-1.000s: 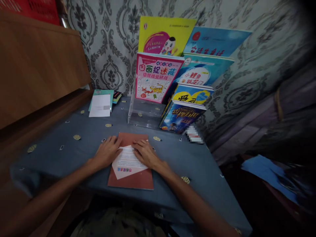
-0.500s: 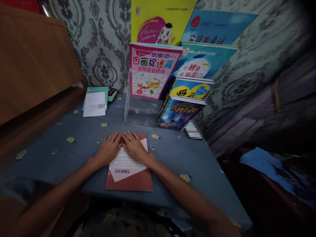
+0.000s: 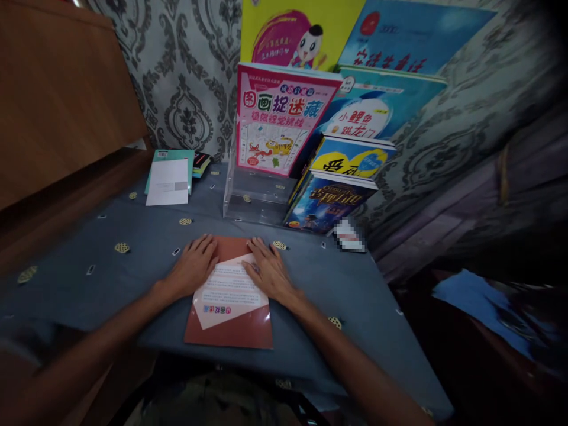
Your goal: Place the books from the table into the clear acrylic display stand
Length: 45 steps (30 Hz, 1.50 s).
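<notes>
A thin book (image 3: 231,325) with a reddish-brown cover and a tilted pale text panel lies flat before me, its printing upside down from where I sit. Along its left edge, towards the far end, rests my left hand (image 3: 195,266), fingers stretched out and flat. My right hand (image 3: 270,269) lies over the book's right edge, fingers spread, the thumb reaching in over the text panel. Neither hand grips anything. The far corners of the cover are partly hidden under my fingers.
A clear acrylic rack (image 3: 257,204) holds several upright books, among them a pink book (image 3: 284,118) and a dark blue book (image 3: 328,201). White and green booklets (image 3: 168,183) lie at the back left. A blurred card (image 3: 349,235) sits right of the rack on the blue tablecloth (image 3: 133,284).
My hands have slid apart from the middle of the book's far end to its two side edges, uncovering more of the text panel. The view has shifted slightly.
</notes>
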Available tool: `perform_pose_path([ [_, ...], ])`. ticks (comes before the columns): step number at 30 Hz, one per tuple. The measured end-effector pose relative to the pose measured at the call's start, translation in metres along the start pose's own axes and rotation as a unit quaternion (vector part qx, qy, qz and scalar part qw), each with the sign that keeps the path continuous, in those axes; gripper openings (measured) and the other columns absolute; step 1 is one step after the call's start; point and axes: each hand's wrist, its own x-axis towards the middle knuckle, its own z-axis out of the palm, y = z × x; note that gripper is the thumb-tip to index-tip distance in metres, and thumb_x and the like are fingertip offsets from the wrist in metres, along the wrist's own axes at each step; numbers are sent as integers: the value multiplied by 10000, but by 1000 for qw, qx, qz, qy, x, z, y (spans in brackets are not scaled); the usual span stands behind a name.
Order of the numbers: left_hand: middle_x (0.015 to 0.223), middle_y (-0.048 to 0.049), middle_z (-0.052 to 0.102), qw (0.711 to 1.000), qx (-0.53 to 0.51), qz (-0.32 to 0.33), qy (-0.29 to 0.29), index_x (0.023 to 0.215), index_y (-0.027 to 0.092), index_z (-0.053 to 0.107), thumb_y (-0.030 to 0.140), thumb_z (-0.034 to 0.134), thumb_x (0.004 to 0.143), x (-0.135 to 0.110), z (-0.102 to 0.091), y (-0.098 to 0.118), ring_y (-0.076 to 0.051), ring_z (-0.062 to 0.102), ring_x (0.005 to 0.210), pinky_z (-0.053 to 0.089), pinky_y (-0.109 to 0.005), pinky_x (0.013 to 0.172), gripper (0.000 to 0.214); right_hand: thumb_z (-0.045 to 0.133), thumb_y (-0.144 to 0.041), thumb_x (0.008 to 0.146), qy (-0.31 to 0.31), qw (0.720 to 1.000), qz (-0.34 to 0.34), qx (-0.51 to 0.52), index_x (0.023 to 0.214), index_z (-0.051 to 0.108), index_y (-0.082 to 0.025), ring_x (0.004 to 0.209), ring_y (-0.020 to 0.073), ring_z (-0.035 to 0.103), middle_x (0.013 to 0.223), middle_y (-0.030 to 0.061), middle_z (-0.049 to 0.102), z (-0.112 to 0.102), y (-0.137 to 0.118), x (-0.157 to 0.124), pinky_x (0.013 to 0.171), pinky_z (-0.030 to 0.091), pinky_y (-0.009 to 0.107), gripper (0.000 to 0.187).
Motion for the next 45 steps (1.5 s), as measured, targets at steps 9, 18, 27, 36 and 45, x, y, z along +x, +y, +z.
perform_pose_path([
  [9,1538,-147,487,998,-35,31,-48,1431,131,484,368,361,1017,23,-9,-7,-291,362,1482,365,-516,1166,493,391,-343,1022,1,998,48,-36,1494,442,-122,1500,302,342,1583,186,410,-3,-8,1,1207,192,622,524],
  [18,1525,-151,499,997,-52,42,-33,1422,139,487,395,339,1020,25,-2,-13,-279,436,1429,348,-487,1175,499,401,-345,1019,-18,998,44,-38,1517,409,-96,1520,299,299,1601,190,369,-2,-5,0,1218,193,613,556],
  [27,1553,-145,468,997,-49,38,-45,1425,148,487,405,336,1019,23,-3,-13,-266,379,1475,319,-474,1192,503,413,-390,1021,-34,998,-18,-40,1541,380,-114,1527,292,284,1616,183,349,-3,-8,-59,1228,238,575,590],
  [36,1571,-152,438,996,-58,26,-54,1429,126,471,400,332,1023,21,-4,-10,-280,346,1490,307,-499,1196,509,442,-349,1029,-9,995,-96,-23,1564,334,-179,1510,255,330,1603,134,396,-8,-20,-115,1225,297,558,572],
  [45,1417,-133,597,996,-26,64,-52,1312,152,609,299,316,1016,11,-18,-6,-283,553,1304,411,-474,1124,441,532,-421,1003,-52,991,-124,-16,1561,340,-187,1519,266,307,1605,145,382,-18,-25,-132,1230,288,578,634],
])
